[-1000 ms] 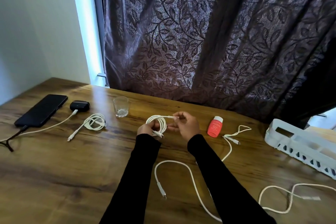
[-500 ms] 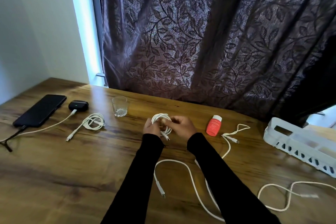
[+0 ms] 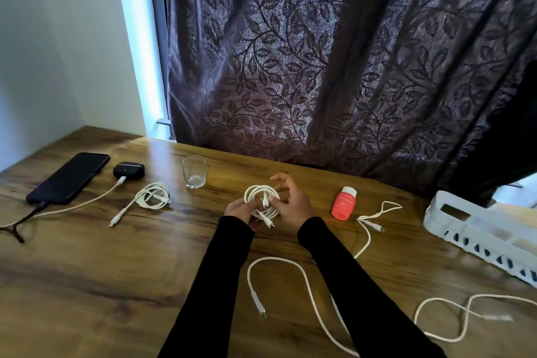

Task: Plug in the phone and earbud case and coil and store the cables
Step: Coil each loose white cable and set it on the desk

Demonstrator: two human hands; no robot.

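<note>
A white coiled cable [image 3: 259, 194] sits between my hands at the middle of the wooden table [image 3: 116, 270]. My left hand [image 3: 239, 209] grips the coil's lower left side. My right hand [image 3: 292, 202] holds its right side, a finger pressing a plug end into the loops, the upper fingers spread. At far left a black phone [image 3: 69, 177] lies with a dark cable in its near end. Beside it the black earbud case [image 3: 128, 169] has a white cable plugged in. Another coiled white cable [image 3: 152, 197] lies to the right of the case.
A small glass [image 3: 193, 171] stands behind the coils. A red bottle [image 3: 344, 203] stands right of my hands. Loose white cables lie near it [image 3: 374, 221], between my arms [image 3: 290, 267] and at lower right [image 3: 465, 314]. A white slotted basket [image 3: 479, 235] sits at the right edge.
The coil has come down from upright between my hands to lower over the table. My right hand has moved from pinching the top strand to tucking the plug end into the loops.
</note>
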